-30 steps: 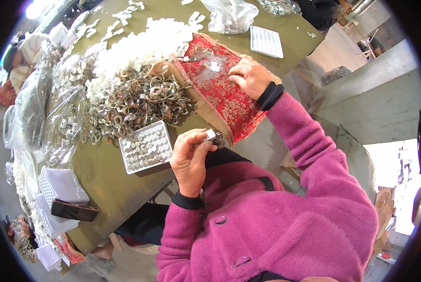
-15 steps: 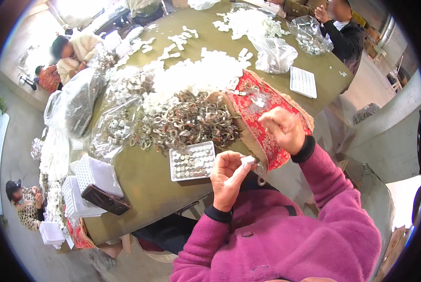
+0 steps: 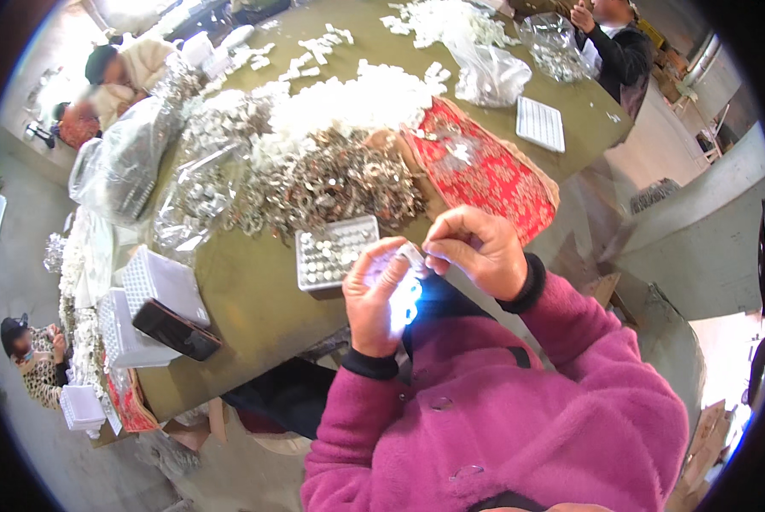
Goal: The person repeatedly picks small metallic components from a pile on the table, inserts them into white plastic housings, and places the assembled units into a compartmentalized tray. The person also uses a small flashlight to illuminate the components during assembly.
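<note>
In front of my chest, my left hand (image 3: 372, 299) is closed, pinching a small white piece (image 3: 412, 255) between thumb and fingers. A bright blue-white glow (image 3: 408, 300) shows just below that piece, beside the palm. My right hand (image 3: 478, 253) has thumb and forefinger pinched together at the piece's right side; whatever they grip is too small to make out. Just beyond my left hand lies a white tray (image 3: 304, 266) with rows of small round silvery discs (image 3: 321, 275). Past the tray is a heap of coiled, wiry strands (image 3: 348, 183).
White pieces (image 3: 348, 107) are piled farther back. A red patterned cloth (image 3: 489, 171) hangs over the table edge. At left are stacked white trays (image 3: 165, 286), a dark phone (image 3: 176, 328) and clear plastic bags (image 3: 130, 158). Other people (image 3: 621, 51) sit around the green table (image 3: 254, 333).
My right hand has come down and left to meet the white piece at my left hand. A blue-white glow has appeared there. The whole view has shifted slightly.
</note>
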Tool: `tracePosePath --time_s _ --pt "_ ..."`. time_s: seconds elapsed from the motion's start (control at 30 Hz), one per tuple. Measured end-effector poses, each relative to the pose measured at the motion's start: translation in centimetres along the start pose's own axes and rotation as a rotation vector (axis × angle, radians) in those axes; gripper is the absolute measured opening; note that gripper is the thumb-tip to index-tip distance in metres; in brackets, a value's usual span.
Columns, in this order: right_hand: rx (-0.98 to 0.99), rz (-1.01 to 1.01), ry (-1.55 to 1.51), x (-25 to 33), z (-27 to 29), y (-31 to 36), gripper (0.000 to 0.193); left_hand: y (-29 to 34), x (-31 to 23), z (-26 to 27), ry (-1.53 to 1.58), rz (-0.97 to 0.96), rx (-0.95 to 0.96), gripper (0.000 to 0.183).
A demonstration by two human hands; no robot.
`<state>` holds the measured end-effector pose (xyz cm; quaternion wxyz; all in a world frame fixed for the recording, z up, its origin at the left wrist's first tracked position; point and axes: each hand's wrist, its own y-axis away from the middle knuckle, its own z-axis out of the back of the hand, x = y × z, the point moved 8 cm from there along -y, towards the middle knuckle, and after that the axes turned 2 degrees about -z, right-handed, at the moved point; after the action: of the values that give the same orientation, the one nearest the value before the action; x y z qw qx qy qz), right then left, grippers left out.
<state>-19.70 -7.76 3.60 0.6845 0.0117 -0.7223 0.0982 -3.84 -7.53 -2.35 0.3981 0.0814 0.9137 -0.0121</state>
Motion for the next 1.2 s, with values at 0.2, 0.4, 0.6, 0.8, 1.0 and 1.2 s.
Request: tracePosePath --time_s 0.2,0.4,0.6,0.8,1.0,1.2 --pt "0.040 0.082 0.126 0.6 -1.0 0.2 0.009 0.3 0.5 0.1 0.124 0.052 0.043 0.027" --pt "0.001 0.082 0.244 0.2 -0.8 -0.1 0.011 0.3 0.4 -0.1 0.113 0.039 0.073 0.028" --pt "0.071 0.078 0.126 -0.4 -1.1 -0.4 0.010 0.1 0.8 0.2 0.129 0.117 0.088 0.024" --pt "0.181 0.128 0.205 0.3 -1.0 -0.8 0.008 -0.1 1.5 0.1 0.077 0.140 0.106 0.022" --pt "0.211 -0.200 -0.163 -1.8 -0.3 -1.1 0.012 -0.1 1.0 -0.6 0.127 0.184 0.162 0.023" --pt "0.343 -0.201 -0.179 -2.5 -0.6 -1.6 0.013 0.4 0.3 -1.2 0.005 0.242 0.167 0.027"
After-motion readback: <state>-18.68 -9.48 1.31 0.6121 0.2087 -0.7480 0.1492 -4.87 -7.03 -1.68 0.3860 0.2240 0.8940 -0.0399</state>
